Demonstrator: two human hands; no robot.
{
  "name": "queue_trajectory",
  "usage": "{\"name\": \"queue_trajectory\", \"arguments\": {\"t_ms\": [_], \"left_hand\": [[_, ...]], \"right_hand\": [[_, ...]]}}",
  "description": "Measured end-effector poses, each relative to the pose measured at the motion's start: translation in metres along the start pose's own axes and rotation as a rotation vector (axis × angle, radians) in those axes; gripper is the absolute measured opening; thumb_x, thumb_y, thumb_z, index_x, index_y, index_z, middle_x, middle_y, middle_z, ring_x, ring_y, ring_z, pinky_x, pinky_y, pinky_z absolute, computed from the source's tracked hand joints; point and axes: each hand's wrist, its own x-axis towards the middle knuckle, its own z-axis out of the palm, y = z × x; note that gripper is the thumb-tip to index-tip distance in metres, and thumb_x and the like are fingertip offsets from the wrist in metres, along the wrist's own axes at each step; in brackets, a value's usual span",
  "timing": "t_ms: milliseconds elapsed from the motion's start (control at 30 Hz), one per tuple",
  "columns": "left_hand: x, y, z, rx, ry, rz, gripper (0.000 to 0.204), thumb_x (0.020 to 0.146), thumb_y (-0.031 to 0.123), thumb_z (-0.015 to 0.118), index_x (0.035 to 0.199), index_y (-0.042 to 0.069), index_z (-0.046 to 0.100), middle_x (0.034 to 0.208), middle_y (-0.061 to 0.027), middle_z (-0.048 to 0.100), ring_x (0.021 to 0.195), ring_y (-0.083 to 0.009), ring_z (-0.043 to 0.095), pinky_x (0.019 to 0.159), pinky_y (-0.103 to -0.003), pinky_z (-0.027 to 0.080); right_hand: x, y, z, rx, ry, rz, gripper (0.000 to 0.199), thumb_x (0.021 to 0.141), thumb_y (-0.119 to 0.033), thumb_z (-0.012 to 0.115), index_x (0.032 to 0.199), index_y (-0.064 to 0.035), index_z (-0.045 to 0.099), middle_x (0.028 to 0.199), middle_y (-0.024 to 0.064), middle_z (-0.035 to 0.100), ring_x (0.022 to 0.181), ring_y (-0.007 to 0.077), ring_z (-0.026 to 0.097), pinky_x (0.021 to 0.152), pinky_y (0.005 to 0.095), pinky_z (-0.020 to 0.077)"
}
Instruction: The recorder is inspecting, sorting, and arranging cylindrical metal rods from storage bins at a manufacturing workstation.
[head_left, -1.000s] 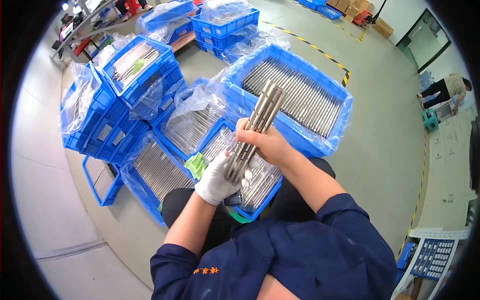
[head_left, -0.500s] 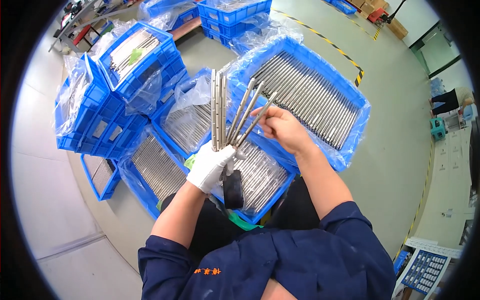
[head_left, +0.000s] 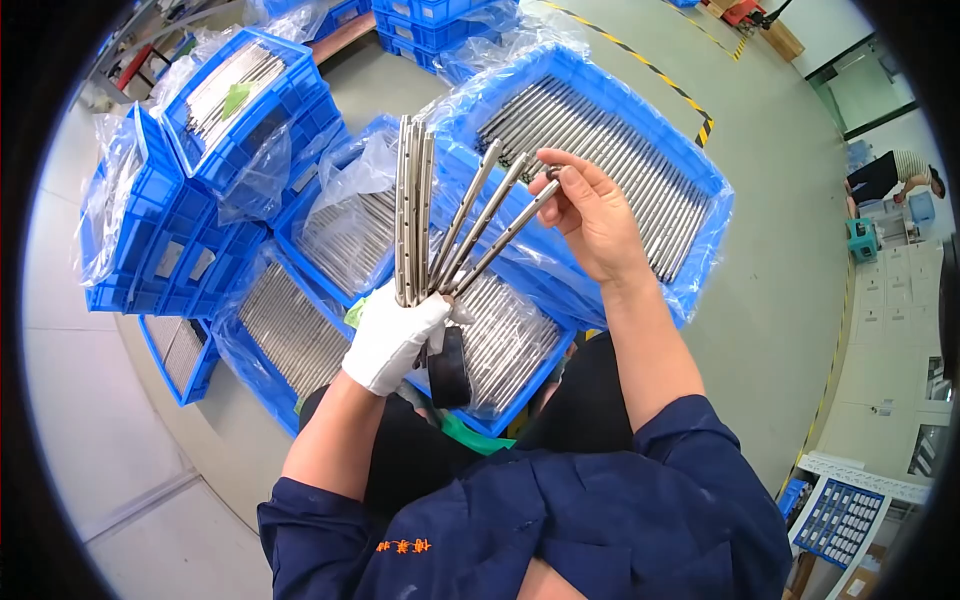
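Note:
My left hand (head_left: 393,338), in a white glove, is closed around the lower ends of a bundle of slim metal rods (head_left: 413,215). Most stand upright and close together, while three splay out to the right. Small holes or marks run along them. My bare right hand (head_left: 603,222) pinches the upper end of the rightmost splayed rod (head_left: 508,237); a small dark spot shows between the fingers. Below the gloved hand is a black cylindrical object (head_left: 449,375), whose kind I cannot make out. Under both hands, a blue crate (head_left: 534,396) holds rods beneath clear plastic.
A large plastic-lined blue crate (head_left: 655,118) of rods stands at the far right. Stacked blue crates (head_left: 230,205) rise on the left, with more rod-filled crates between. Striped floor tape (head_left: 655,72) runs beyond. Another person (head_left: 885,180) is at the right edge.
My right hand has moved slightly up and right, its fingers now around the rightmost rod's tip. The upright rods lean closer together, and the whole view has shifted slightly.

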Motion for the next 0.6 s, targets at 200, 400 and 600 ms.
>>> {"name": "queue_trajectory", "arguments": {"t_ms": [200,400,600], "left_hand": [[0.001,-0.006,-0.002,-0.091,-0.007,0.054,0.017,0.075,0.015,0.052,0.085,0.001,0.051,0.066,-0.0069,0.058,0.046,-0.0055,0.044,0.041,-0.018,0.035],[0.002,-0.008,0.001,-0.043,-0.008,0.043,0.016,0.075,0.014,0.051,0.085,0.001,0.052,0.067,-0.0066,0.059,0.045,-0.0057,0.044,0.041,-0.018,0.035],[-0.002,-0.009,0.003,-0.025,0.009,0.046,0.015,0.075,0.013,0.051,0.084,0.001,0.053,0.063,-0.0053,0.058,0.045,-0.0058,0.043,0.041,-0.018,0.034]], "right_hand": [[-0.01,0.011,0.023,-0.614,0.143,-0.33,0.027,0.086,-0.014,0.044,0.109,-0.0014,0.051,0.09,0.0066,0.058,0.069,0.0098,0.052,0.065,0.0224,0.0444],[-0.011,0.023,0.03,-1.014,0.325,-0.663,0.021,0.083,-0.008,0.048,0.101,-0.0009,0.054,0.086,0.0122,0.059,0.072,0.0192,0.058,0.063,0.0262,0.0457],[-0.012,0.022,0.029,-1.071,0.328,-0.638,0.019,0.083,-0.009,0.048,0.099,-0.0006,0.055,0.086,0.0137,0.059,0.073,0.0216,0.059,0.063,0.0276,0.046]]}}
